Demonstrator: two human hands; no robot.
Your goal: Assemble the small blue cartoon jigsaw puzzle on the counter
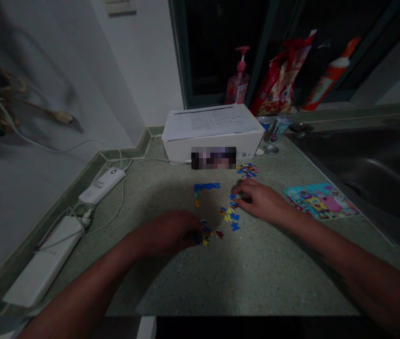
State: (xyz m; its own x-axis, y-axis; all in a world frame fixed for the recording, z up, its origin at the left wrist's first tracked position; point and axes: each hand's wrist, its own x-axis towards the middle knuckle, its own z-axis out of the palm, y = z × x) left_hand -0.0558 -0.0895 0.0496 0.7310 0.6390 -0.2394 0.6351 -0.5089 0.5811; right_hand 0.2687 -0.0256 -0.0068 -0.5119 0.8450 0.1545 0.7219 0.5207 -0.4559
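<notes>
Blue cardboard jigsaw pieces point(230, 216) lie scattered on the speckled stone countertop point(256, 278). Your left hand point(164, 231) bunches its fingers over them, and your right hand point(260, 201) holds its fingers together beside them; any grip is hidden.

The speckled green counter point(256, 278) fills the lower middle of the frame, with a raised green lip along the wall at left. Loose puzzle pieces point(230, 216) lie scattered at center, below a corner of joined pieces point(206, 187) (mostly blue). A picture card point(322, 201) lies flat at right. A white box point(212, 136) sits at top center, with two cans point(277, 128) just beside it. Two white chargers point(43, 261) and a cable point(124, 183) lie along the left edge.
</notes>
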